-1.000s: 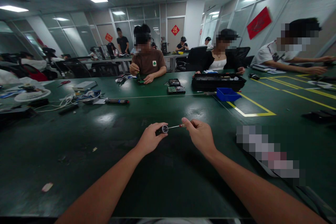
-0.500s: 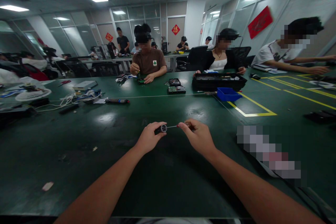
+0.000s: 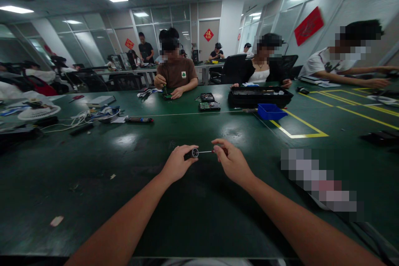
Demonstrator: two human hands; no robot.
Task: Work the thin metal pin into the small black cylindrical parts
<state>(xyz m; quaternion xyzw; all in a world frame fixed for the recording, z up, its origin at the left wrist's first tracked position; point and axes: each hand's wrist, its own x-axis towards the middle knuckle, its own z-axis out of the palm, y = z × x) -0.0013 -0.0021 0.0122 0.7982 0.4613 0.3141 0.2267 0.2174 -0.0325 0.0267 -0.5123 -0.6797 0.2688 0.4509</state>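
Screwdriver (image 3: 207, 151) and dark cylinder (image 3: 194, 153) meet in the head view, apparently held above the green counter (image 3: 174, 224), in front of the person and between the two forearms. The left hand (image 3: 177, 165) is clamped on the cylinder, thumb below and fingers over the top, so that its pale-ringed round end faces out past the fingertips. The right hand (image 3: 234, 162) pinches the screwdriver by its reddish handle, mostly hidden by the thumb and curled fingers, while the forefinger stands partly raised; the thin bright shaft runs nearly level to the ringed end. Whether the tip sits in a screw, a slot or a hole is too small to tell. To work this joint well, I would line the shaft up with whatever recess it meets, press lightly along it, and roll the handle between thumb and fingers in short turns. Since both parts seem to hang free, the left hand's grip has to take all the twist; bracing the wrists or resting the cylinder on the counter would probably steady things. A slip could send the tip toward the left thumb, so that thumb is best tucked behind the rim. Farther off, a blue bin (image 3: 271, 112) sits just in front of a long black tray (image 3: 260, 98), well apart from both hands.
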